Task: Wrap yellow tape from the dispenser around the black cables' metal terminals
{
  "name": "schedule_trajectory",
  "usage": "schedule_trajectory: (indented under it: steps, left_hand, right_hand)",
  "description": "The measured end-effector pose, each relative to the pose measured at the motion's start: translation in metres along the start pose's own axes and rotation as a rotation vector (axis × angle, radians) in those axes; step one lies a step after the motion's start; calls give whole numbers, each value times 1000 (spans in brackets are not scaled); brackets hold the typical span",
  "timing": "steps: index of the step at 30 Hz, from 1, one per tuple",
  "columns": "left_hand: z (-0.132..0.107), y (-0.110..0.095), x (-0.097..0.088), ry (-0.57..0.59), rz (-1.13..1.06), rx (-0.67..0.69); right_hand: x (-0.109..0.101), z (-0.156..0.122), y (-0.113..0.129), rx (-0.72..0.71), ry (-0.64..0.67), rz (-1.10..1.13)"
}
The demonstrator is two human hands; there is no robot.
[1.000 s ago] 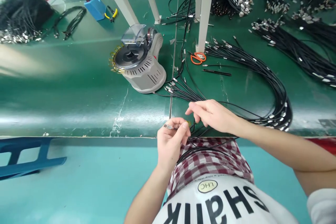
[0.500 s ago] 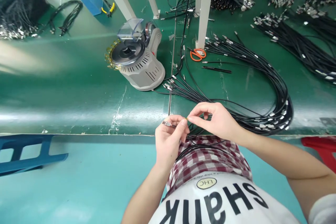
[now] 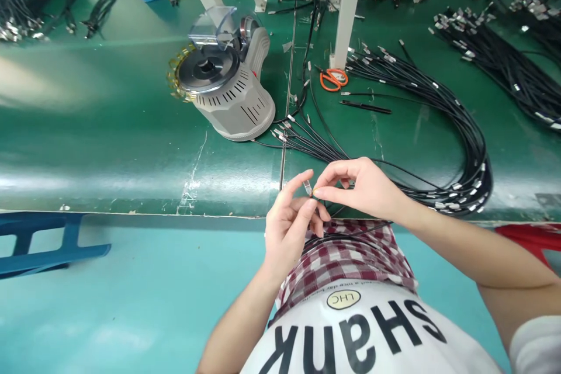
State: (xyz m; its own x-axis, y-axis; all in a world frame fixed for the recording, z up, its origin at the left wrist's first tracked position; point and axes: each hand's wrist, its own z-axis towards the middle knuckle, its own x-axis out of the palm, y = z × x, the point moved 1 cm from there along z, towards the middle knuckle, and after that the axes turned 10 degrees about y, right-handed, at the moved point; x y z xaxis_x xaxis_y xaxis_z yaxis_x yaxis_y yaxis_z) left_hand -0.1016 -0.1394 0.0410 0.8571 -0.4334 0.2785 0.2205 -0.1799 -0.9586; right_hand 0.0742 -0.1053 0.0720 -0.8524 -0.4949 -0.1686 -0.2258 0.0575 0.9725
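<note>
My left hand (image 3: 287,225) and my right hand (image 3: 362,187) meet at the near edge of the green bench (image 3: 109,146). Both pinch the metal-tipped end of a thin black cable (image 3: 308,188), which stands upright between their fingertips. The cable trails down over my checked lap. Just beyond my hands, a fan of black cables with metal connectors (image 3: 302,140) lies on the bench.
A grey tape dispenser machine (image 3: 228,90) stands left of the cables. Orange scissors (image 3: 333,79) and a black pen-like tool (image 3: 366,107) lie by a white post (image 3: 348,9). A large looped cable bundle (image 3: 464,146) fills the right; more bundles lie at the back.
The cable's metal end lay level in my left hand, pointing left; now it stands upright. My right hand closed in and pinches it too. The view has shifted slightly.
</note>
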Motion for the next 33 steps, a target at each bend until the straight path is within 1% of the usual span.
schedule_trajectory:
  steps: [4,10,17,26,33]
  left_hand:
    - [0,-1,-1,-2,18,-15]
    - [0,1,-4,34,28,-5]
    - [0,2,-4,42,52,-25]
    - [1,4,-6,55,54,-22]
    - [0,2,-5,30,46,-45]
  right_hand:
    - [-1,4,-3,-5,31,-2]
    - [-2,5,-7,-10,63,25]
    - [-2,5,-5,1,40,10]
    - [-5,6,-4,-12,56,-48]
    - [-4,6,-4,-7,69,-42]
